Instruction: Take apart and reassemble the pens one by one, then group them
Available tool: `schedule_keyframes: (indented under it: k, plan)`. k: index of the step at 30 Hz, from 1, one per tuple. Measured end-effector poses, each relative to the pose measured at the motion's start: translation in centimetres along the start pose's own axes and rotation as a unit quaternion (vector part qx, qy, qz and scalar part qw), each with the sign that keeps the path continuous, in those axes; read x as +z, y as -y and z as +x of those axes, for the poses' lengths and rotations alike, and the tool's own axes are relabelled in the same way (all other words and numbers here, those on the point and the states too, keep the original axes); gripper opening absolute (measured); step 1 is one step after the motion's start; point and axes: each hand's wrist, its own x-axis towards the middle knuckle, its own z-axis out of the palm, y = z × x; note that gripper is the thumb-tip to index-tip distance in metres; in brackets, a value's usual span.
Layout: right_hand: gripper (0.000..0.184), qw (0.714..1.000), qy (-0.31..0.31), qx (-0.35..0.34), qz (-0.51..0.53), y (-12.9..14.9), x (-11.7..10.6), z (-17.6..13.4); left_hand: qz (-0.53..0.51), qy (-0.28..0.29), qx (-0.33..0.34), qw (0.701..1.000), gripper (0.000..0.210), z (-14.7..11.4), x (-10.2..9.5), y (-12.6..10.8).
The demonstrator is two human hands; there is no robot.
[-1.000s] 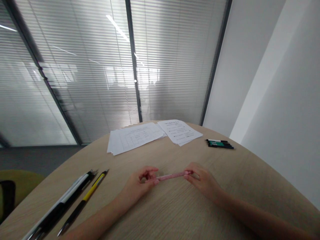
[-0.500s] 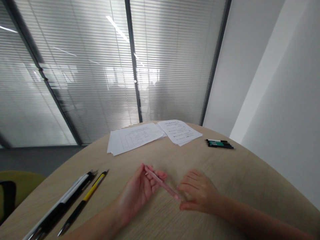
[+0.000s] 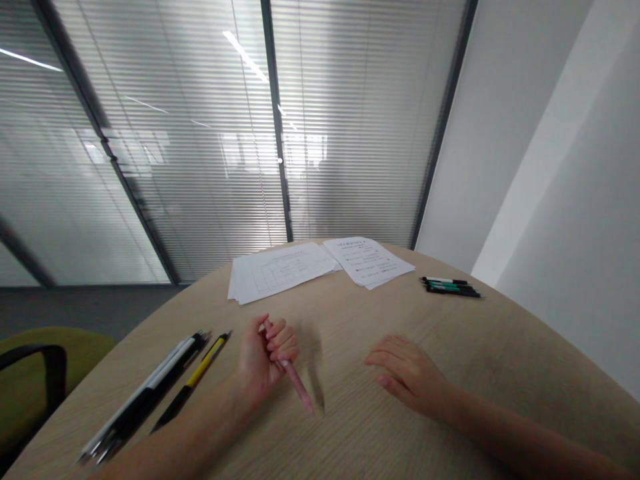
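Note:
My left hand is closed around a pink pen, with the thumb at its upper end. The pen slants down to the right, its lower end sticking out below the fingers over the wooden table. To the right, my right hand rests low over the tabletop, palm down, fingers stretched out and holding nothing. A gap of bare wood separates it from the pen. Beside my left forearm lies a yellow and black pen, partly covered by the arm. Left of that is a bundle of black and white pens.
Printed paper sheets and a second small stack of sheets lie at the table's far side. Several black, green and white pens are grouped at the right. A green chair stands left of the round table.
My left hand has drawn left and closed round the pink pen. My right hand has come away from the pen's lower end. The view has shifted slightly.

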Motion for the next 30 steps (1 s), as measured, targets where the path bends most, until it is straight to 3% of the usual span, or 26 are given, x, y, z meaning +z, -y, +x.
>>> schedule_keyframes:
  k: [14, 30]
  plan:
    - [0.028, 1.000, 0.021, -0.001, 0.015, 0.04, 0.12, 0.18, -0.014, -0.015, -0.008, 1.000, 0.045, 0.00, 0.17, 0.20]
    - [0.028, 1.000, 0.023, -0.003, 0.006, 0.18, 0.16, 0.29, -0.006, 0.005, -0.024, 1.000, 0.039, -0.17, 0.12, 0.44]
